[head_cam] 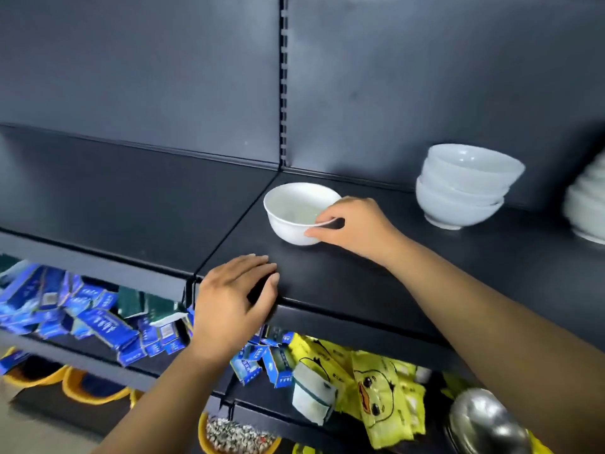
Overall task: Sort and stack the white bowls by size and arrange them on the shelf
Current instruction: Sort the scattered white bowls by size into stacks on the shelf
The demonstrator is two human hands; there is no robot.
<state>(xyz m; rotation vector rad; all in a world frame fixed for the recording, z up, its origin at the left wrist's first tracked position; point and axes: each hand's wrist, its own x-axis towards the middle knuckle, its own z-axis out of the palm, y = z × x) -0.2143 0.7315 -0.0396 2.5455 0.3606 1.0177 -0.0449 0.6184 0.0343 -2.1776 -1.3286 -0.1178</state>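
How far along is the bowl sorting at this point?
Done: a stack of nested white ceramic bowls stands on the black metal shelf. In hand: the right hand grips the rim of a single white ceramic bowl standing apart. Left: that bowl joins no stack yet.

Shop, slotted dark shelving [360, 283], packaged goods [98, 322] below

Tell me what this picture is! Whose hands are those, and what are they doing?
No machine here: a person wears a camera on their head, so you look down at their two hands. The right hand pinches the rim of a white bowl on the black shelf. The left hand rests flat on the shelf's front edge, holding nothing. Further right stands a stack of bowls. Below lie blue boxes and yellow packets.
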